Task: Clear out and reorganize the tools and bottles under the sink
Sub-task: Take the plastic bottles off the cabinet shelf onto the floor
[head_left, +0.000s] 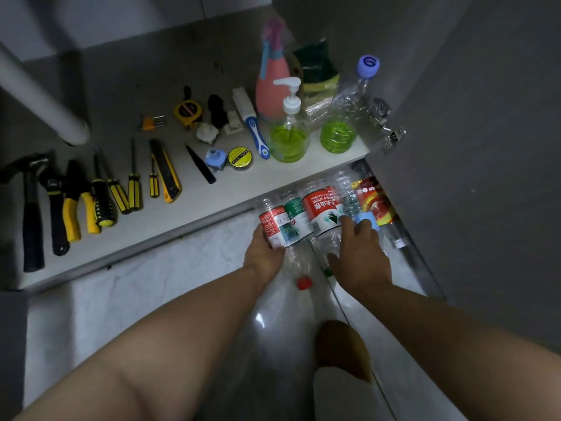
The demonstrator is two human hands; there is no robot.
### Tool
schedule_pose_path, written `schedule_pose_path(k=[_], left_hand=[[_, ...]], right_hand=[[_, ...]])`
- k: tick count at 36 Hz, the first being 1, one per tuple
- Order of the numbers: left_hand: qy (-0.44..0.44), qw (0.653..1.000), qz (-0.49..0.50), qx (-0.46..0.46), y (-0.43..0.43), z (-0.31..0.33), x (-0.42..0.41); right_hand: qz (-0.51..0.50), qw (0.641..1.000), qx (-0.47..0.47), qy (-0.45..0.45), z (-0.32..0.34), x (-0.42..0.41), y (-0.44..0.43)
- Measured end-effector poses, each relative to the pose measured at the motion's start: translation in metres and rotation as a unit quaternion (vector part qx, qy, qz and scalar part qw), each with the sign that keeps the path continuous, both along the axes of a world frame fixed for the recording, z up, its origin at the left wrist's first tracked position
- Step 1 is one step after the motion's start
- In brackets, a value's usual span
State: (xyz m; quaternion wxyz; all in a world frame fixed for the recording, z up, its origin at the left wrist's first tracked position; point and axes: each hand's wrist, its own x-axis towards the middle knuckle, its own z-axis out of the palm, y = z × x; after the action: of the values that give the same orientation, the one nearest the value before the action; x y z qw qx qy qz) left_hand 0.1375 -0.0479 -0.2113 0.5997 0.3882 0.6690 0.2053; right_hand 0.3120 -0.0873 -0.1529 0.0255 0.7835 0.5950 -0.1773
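Your left grip (264,255) is wrapped round the red-label bottle (274,227), which lies on its side on the floor (151,299) just in front of the shelf (212,194), w/ its red cap (304,282) toward you. Your right grip (361,258) lies over the next bottles, fingers bent: index tip on the big red & white bottle (321,209), other fingers at a blue cap (368,219). Can't tell if it's clamped on anything. A yellow-red label bottle (375,202) lies packed alongside at right. On the shelf, L side in a row: hammer (32,214), pliers (76,205), screwdrivers (133,185), utility knife (166,174). R side: PVC tape (239,158), pump bottle (288,138), pink spray bottle (271,83), purple-cap bottle (343,117).
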Motion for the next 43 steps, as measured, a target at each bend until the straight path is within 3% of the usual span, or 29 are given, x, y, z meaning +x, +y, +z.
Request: schedule_pose_path(k=[5, 10, 21, 27, 33, 37, 43], left_hand=[[0.110, 0.993, -0.013, 0.032, 0.000, 0.009, 0.004], [0.103, 0.991, -0.076, 0.047, -0.005, 0.009, 0.009], [0.064, 0.991, -0.119, 0.026, -0.005, 0.014, 0.004], [0.032, 0.990, -0.140, 0.012, -0.005, 0.030, -0.002], [0.056, 0.980, -0.189, -0.005, -0.003, 0.069, -0.020], [0.117, 0.959, -0.258, 0.004, 0.001, 0.117, -0.043], [0.251, 0.892, -0.372, 0.056, 0.006, 0.197, -0.093]], right_hand=[[0.028, 1.000, -0.001, -0.012, 0.003, 0.002, -0.003], [0.058, 0.998, 0.001, -0.015, 0.004, 0.003, -0.005], [0.084, 0.996, 0.005, -0.030, 0.002, 0.000, -0.004], [0.091, 0.995, -0.019, -0.022, 0.007, -0.001, -0.001], [0.148, 0.988, -0.028, -0.023, 0.033, 0.006, 0.005], [0.220, 0.973, -0.075, -0.006, 0.071, 0.011, 0.022], [0.320, 0.928, -0.183, -0.051, 0.144, -0.005, 0.050]])
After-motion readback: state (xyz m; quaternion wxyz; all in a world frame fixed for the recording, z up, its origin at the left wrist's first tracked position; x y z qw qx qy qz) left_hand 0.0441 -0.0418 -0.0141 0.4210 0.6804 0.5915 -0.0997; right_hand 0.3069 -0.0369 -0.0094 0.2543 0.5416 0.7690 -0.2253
